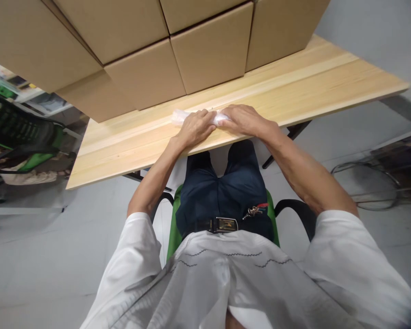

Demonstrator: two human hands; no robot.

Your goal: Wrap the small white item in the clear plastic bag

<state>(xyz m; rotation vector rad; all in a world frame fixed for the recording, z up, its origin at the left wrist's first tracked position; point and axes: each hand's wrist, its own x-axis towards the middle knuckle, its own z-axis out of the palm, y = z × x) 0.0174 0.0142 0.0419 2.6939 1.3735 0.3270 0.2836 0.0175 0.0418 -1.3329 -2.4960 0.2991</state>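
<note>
A light wooden table [294,87] is carrying everything here. Brown cardboard boxes [178,59] are standing in a row along its far side, touching one another. In front of the boxes, near the table's front edge, a white crumpled packet [183,116] is lying flat on the wood. The left hand [195,129] and the right hand [245,119] are resting on the table over this packet, covering its middle. To the right of the boxes, bare wood is showing.
</note>
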